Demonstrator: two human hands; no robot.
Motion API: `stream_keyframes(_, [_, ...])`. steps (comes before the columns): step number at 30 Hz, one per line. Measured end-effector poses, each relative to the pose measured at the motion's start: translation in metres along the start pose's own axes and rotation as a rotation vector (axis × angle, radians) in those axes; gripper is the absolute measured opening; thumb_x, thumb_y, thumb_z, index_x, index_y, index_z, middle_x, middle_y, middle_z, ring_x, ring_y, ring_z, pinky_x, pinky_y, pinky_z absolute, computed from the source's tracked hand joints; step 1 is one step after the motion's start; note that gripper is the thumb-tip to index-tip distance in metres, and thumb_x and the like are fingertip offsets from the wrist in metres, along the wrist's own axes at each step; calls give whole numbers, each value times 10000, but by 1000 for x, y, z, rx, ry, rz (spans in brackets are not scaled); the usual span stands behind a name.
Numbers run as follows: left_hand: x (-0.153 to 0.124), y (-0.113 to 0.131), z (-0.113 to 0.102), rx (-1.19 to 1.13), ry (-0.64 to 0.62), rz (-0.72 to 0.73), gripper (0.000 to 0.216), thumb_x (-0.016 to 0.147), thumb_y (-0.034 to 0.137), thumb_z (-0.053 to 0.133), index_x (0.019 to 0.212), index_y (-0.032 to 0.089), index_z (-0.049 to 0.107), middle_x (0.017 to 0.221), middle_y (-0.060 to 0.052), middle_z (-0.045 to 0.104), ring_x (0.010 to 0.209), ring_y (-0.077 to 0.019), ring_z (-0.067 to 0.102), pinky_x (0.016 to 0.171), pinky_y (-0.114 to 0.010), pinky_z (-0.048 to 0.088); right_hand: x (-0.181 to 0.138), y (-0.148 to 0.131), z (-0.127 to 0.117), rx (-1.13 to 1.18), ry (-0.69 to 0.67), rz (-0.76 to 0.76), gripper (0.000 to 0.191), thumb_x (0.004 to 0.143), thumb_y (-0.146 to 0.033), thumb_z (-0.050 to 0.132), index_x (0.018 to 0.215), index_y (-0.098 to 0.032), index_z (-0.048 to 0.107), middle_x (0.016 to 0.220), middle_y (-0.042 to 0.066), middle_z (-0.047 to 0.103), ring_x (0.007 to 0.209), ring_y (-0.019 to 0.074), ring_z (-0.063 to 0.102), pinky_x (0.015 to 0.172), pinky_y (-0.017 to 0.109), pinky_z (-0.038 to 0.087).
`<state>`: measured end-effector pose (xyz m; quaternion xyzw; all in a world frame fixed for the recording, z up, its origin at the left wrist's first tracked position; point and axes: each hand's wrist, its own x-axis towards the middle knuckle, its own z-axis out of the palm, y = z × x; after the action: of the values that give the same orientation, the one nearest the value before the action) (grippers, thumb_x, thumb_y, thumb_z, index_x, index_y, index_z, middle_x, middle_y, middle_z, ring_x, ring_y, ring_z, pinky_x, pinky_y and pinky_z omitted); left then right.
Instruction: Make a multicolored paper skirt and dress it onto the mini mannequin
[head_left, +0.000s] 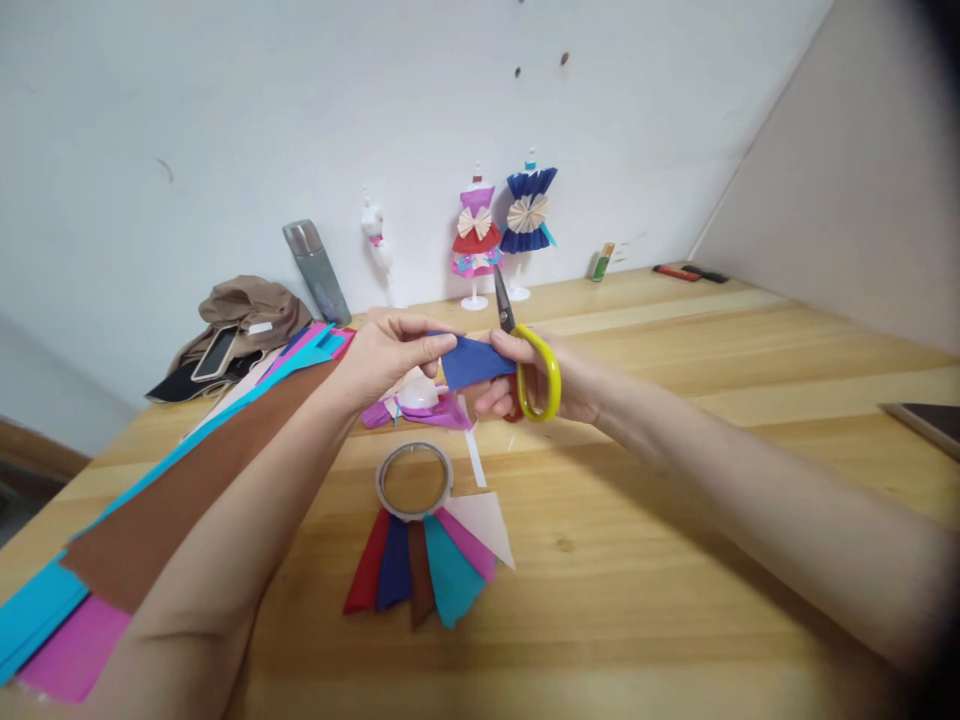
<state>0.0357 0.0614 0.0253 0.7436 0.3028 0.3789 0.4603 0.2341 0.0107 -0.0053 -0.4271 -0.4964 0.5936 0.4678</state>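
Between my two hands a piece of dark blue paper is held above the table. My left hand pinches its left edge between thumb and fingers. My right hand grips its right end and also carries scissors with yellow and red handles, their dark blades pointing up and away. Below lies a roll of tape, with several coloured paper pieces fanned out from its near side. Behind the hands, a small white form on purple paper is partly covered.
Long paper strips lie along the left under my forearm. A phone rests on a brown cloth beside a bottle. Dressed mini mannequins and a bare one stand by the wall, with a glue stick farther right.
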Motion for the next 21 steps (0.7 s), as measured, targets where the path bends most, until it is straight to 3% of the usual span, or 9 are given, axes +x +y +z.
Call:
stream_keyframes(4, [-3, 5, -6, 48, -1, 66, 228, 690, 286, 808, 863, 137, 813, 634, -45, 723, 560, -138, 652, 517, -221, 507, 0, 0, -4, 64, -106, 131, 425, 796, -621, 653, 842, -199, 641, 682, 88, 727, 504, 216, 686, 376, 278, 480])
stream_keyframes(9, [-6, 9, -9, 96, -54, 226, 125, 724, 217, 803, 846, 201, 824, 856, -62, 789, 802, -192, 733, 723, -269, 582, -2, -2, -1, 107, -50, -48, 426, 550, -362, 893, 839, -235, 607, 617, 7, 669, 521, 204, 674, 354, 249, 443])
stream_keyframes(14, [-2, 6, -12, 146, -83, 358, 102, 767, 217, 776, 856, 238, 822, 991, -64, 784, 940, -208, 725, 845, -308, 576, -1, 0, 1, 64, 15, -184, 406, 536, -243, 882, 818, -228, 590, 610, -33, 619, 477, 131, 607, 391, 238, 450])
stream_keyframes(21, [-3, 4, -10, 120, -70, 258, 177, 748, 169, 743, 901, 223, 814, 1194, -69, 726, 1037, -227, 688, 804, -290, 579, 0, 2, 1, 51, 66, -247, 456, 504, -284, 884, 823, -226, 564, 611, -64, 563, 484, 101, 543, 436, 243, 447])
